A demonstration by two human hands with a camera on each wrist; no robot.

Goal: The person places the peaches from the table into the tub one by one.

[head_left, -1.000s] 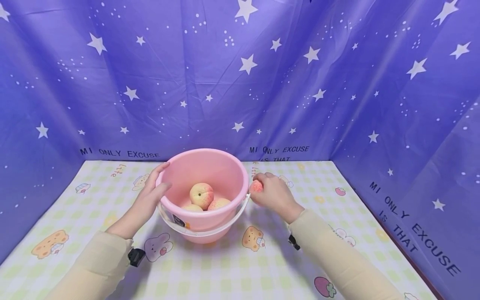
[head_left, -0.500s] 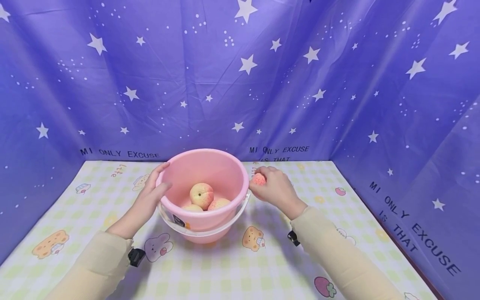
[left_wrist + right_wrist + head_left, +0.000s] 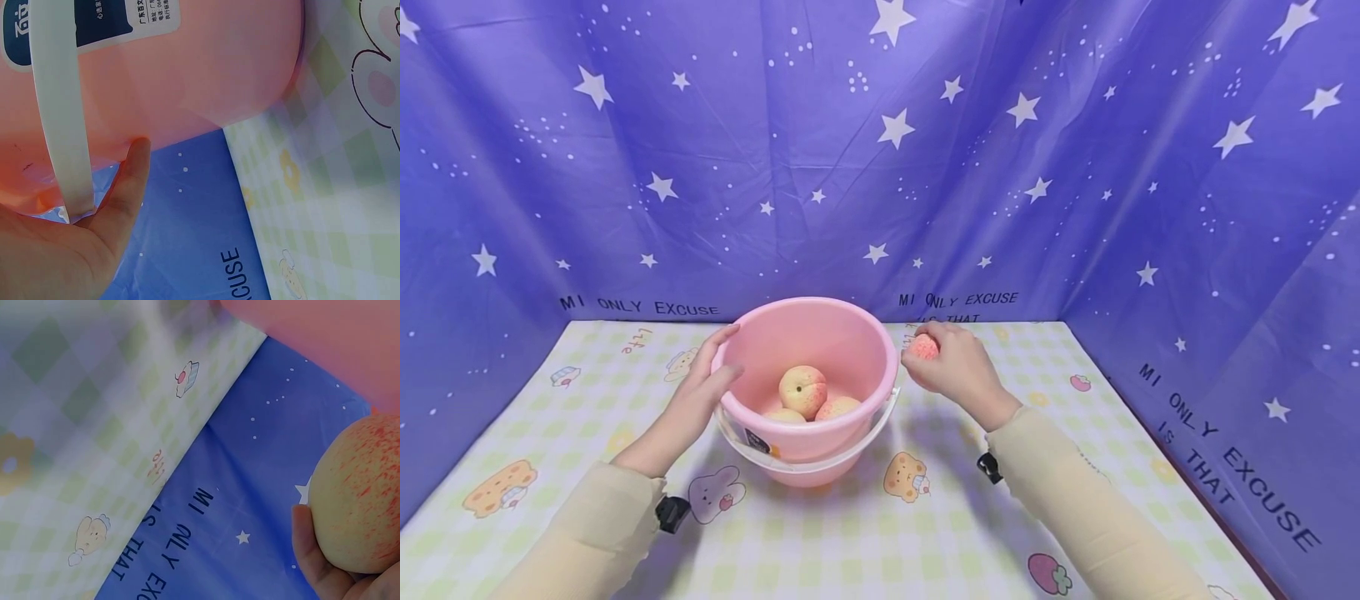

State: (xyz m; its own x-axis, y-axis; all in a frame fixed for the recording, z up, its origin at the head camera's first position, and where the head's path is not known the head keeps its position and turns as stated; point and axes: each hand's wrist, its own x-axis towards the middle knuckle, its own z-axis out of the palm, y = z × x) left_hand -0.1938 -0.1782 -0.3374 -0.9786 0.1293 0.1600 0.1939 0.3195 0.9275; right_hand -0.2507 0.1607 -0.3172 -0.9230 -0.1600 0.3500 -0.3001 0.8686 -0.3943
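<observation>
A pink bucket (image 3: 820,450) with a white handle (image 3: 842,461) stands upright in the head view. Several yellow and red peaches (image 3: 802,392) lie at its bottom. My left hand (image 3: 688,392) grips the bucket's left rim, thumb over the edge and fingers along the outer wall. In the left wrist view one finger (image 3: 131,169) lies against the pink wall below the handle. Just right of the bucket, my right hand (image 3: 955,367) holds another peach (image 3: 924,347) about rim height. The right wrist view shows this peach (image 3: 359,500) with fingers curled under it.
A checked tablecloth (image 3: 970,533) with cartoon prints covers the table. Close behind its far edge hangs a blue curtain (image 3: 820,125) with white stars, which also closes off the left and right sides.
My right hand has lifted the peach a little and moved slightly right, apart from the bucket's rim. The left hand and bucket have stayed in place.
</observation>
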